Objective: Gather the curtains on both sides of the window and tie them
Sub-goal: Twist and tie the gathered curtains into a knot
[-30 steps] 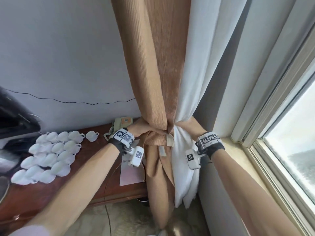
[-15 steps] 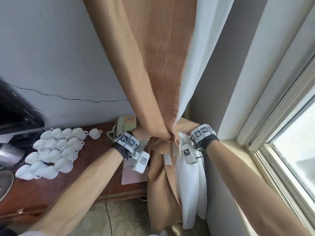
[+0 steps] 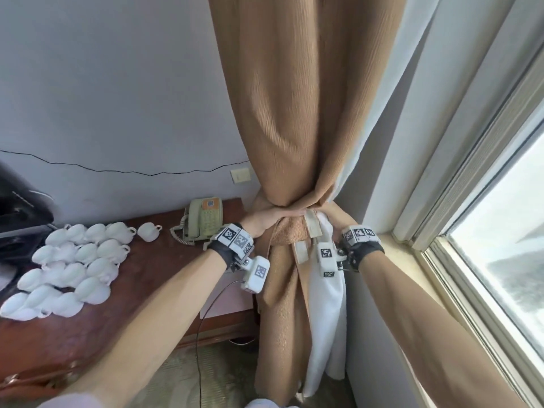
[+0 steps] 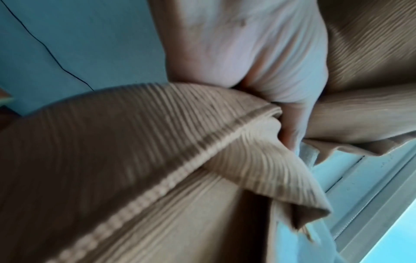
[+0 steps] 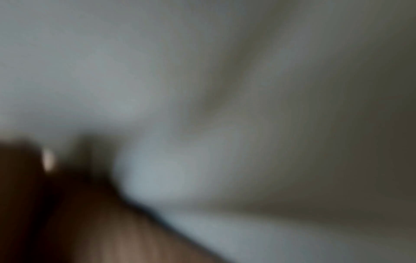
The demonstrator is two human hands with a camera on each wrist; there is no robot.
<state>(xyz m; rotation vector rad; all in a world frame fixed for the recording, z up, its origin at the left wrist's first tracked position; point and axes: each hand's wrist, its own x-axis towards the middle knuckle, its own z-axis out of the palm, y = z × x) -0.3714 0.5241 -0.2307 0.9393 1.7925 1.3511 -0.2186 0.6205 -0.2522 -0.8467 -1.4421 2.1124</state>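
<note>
A brown ribbed curtain (image 3: pixel 294 113) and a white sheer curtain (image 3: pixel 326 304) hang gathered into one bundle beside the window. The bundle is pinched to a narrow waist, where beige tie strips (image 3: pixel 311 228) hang down the front. My left hand (image 3: pixel 273 216) wraps the waist from the left, its fingers laid across the front folds. My right hand (image 3: pixel 335 214) grips the same waist from the right, with its fingers hidden behind the fabric. In the left wrist view my palm (image 4: pixel 247 53) presses against brown folds (image 4: pixel 112 142). The right wrist view is a blur of white cloth (image 5: pixel 157 71).
A dark wooden desk (image 3: pixel 147 290) stands at the left with several white cups (image 3: pixel 73 260) and a green telephone (image 3: pixel 204 219). The window (image 3: pixel 500 260) and its sill (image 3: pixel 412 260) run along the right. A wall socket (image 3: pixel 240 175) sits behind the curtain's left edge.
Both hands stay at the curtain's waist. My left fingers now reach farther across the front, the bundle is cinched tighter, and the head view has pulled back.
</note>
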